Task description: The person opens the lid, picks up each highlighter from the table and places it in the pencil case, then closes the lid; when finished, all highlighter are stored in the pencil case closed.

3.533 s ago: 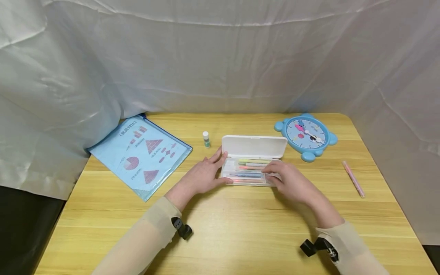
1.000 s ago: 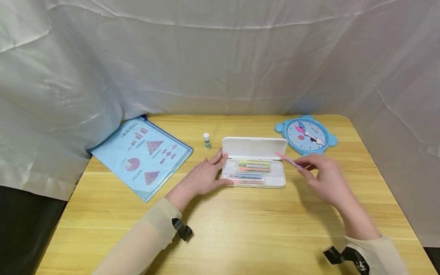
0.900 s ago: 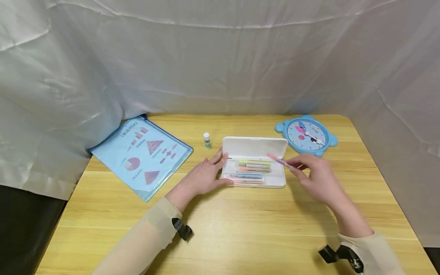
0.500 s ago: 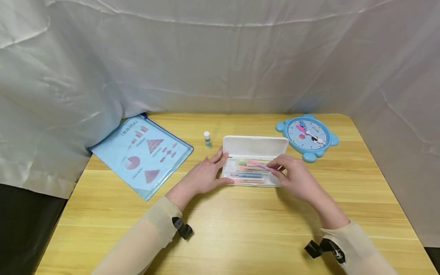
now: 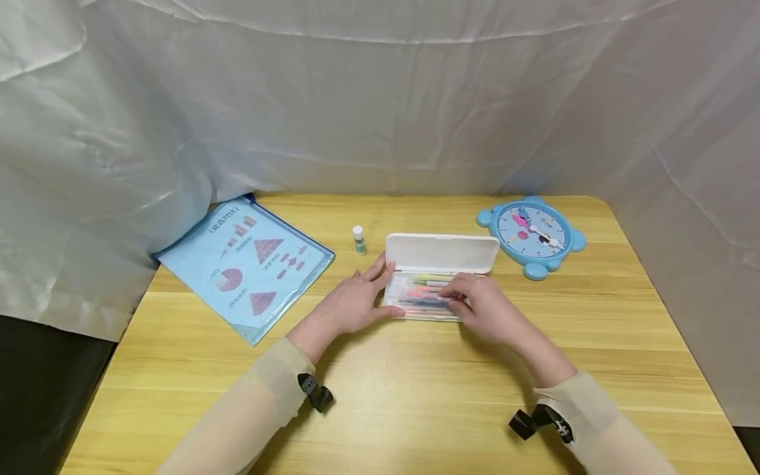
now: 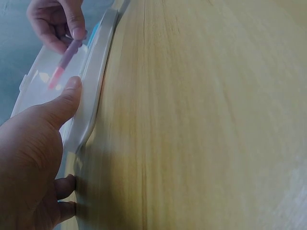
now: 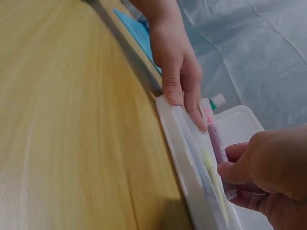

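A white pencil case (image 5: 441,252) lies on the table, its lid raised at the back. Several pens in yellow, blue and orange-pink (image 5: 436,280) lie inside it. My left hand (image 5: 351,305) holds the case by its left end, thumb on the front rim and fingers toward the back. Between thumb and fingertips my right hand (image 5: 489,311) pinches a pink marker (image 7: 217,143) with a clear cap, low over the pens. In the left wrist view the marker (image 6: 65,63) tilts, its pink end pointing toward my left thumb.
At the left lies a blue zip document pouch (image 5: 243,270) printed with shapes. A small white-capped bottle (image 5: 359,240) stands just behind the case's left end. The blue toy clock (image 5: 530,236) lies at the back right. A grey curtain (image 5: 380,119) hangs behind the wooden table (image 5: 410,402).
My right hand has picked the pink marker up from the right of the table and carried it left, down into the case. My left hand has stayed at the case's left end.
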Demonstrator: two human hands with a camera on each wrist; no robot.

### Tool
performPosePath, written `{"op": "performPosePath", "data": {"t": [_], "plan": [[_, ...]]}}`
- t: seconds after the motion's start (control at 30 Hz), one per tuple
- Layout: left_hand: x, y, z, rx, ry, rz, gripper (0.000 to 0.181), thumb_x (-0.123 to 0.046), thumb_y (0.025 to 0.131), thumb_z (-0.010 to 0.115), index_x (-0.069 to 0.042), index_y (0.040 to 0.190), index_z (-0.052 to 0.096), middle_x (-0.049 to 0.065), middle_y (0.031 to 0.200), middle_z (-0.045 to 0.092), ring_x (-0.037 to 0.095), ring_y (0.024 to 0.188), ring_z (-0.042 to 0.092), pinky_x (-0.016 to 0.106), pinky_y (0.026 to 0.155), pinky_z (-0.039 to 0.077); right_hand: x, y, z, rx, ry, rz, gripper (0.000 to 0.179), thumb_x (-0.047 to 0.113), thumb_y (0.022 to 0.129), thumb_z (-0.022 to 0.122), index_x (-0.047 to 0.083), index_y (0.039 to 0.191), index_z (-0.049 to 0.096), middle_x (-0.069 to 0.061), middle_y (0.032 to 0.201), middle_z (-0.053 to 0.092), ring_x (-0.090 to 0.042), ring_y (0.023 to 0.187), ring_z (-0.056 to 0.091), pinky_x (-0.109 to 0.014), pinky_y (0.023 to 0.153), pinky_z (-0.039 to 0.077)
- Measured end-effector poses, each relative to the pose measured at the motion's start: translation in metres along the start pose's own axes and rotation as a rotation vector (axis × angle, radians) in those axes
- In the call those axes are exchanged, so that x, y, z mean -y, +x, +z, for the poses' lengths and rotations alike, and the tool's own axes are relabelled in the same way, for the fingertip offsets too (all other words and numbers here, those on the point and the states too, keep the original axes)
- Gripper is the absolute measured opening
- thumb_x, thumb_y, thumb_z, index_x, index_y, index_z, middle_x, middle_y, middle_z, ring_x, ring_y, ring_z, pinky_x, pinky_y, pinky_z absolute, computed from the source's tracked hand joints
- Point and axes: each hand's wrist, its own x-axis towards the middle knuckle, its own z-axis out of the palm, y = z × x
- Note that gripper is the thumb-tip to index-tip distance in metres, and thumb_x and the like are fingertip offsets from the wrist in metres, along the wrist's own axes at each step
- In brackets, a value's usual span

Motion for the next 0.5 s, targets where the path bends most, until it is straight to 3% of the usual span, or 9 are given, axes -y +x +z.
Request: {"op": "performPosePath", "data": {"t": [0.5], "plan": [[0.000, 0.001, 0.000, 0.001, 0.009, 0.000, 0.101, -0.078, 0.099, 0.048, -0.015, 0.169, 0.011, 0.006, 0.175, -0.005, 0.041, 0.138, 0.054, 0.053, 0.122, 0.034, 0.001, 0.006, 0.014, 0.057, -0.047, -0.027, 0.021, -0.011, 0.092, 0.072, 0.005, 0.102, 0.080, -0.003, 0.100, 0.072, -0.024, 0.098, 0.069, -0.046, 0.091, 0.061]]}}
